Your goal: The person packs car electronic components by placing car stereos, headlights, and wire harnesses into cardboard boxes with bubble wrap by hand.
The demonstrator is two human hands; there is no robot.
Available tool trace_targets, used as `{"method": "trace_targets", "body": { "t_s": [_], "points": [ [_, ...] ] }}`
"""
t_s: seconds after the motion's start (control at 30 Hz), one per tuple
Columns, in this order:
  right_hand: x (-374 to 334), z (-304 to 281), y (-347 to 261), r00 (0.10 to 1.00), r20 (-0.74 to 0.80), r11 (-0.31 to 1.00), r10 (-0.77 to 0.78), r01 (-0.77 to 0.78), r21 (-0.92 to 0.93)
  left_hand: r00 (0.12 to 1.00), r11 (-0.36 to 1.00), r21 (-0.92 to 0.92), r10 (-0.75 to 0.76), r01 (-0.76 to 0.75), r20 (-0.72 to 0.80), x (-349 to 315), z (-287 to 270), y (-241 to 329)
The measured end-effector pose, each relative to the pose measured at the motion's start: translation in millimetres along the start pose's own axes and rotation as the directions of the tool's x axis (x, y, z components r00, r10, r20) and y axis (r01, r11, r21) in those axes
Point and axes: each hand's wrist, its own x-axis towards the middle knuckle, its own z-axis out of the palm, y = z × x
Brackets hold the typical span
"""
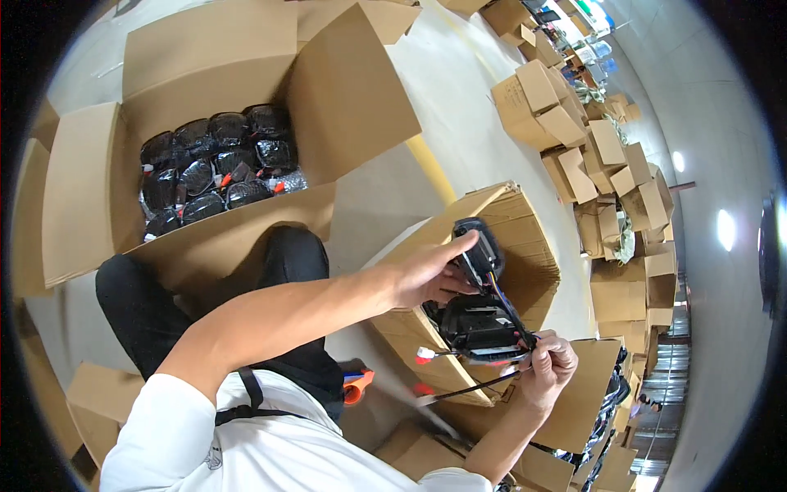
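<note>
Head view: my left hand (443, 275) grips a black unit (479, 252) above the open carton (529, 254), near its left edge; long axis slants toward my right hand (551, 369), farther off, pinching dark cable (510, 310).

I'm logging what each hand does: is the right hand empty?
No, the right hand pinches a dark cable, while the left hand holds a black unit.

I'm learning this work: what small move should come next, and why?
Probably have the right hand fold the thin black cable toward the glossy black plastic unit: the left hand grips that unit, while the right hand pinches the cable, leaving one end loose.
</note>
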Motion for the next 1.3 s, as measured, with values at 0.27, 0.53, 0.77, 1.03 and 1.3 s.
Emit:
{"method": "trace_targets", "body": {
  "t_s": [0.27,0.53,0.77,1.03,1.3],
  "points": [
    [33,-30,-18,0.996,0.007,0.6,0.093,-0.051,-0.798,0.913,0.894,0.215,0.407,-0.393,-0.026,53,57,34],
    [63,43,-36,0.902,0.038,0.827,-0.43,0.411,-0.384,0.497,-0.091,0.747,0.693,-0.658,0.522,17,110,39],
    [94,107,-22,0.872,-0.281,0.91,-0.4,0.34,-0.239,0.139,-0.597,0.664,0.688,-0.451,0.713,11,95,44],
    [99,101,-14,0.898,-0.102,0.836,-0.427,0.349,-0.422,0.183,-0.278,0.774,0.875,-0.568,0.448,-50,101,112],
    [66,83,67,1.0,-0.011,0.95,-0.01,0.006,-0.312,0.048,-0.185,0.436,0.881,-0.881,0.47,-122,131,158]
  ]
}}
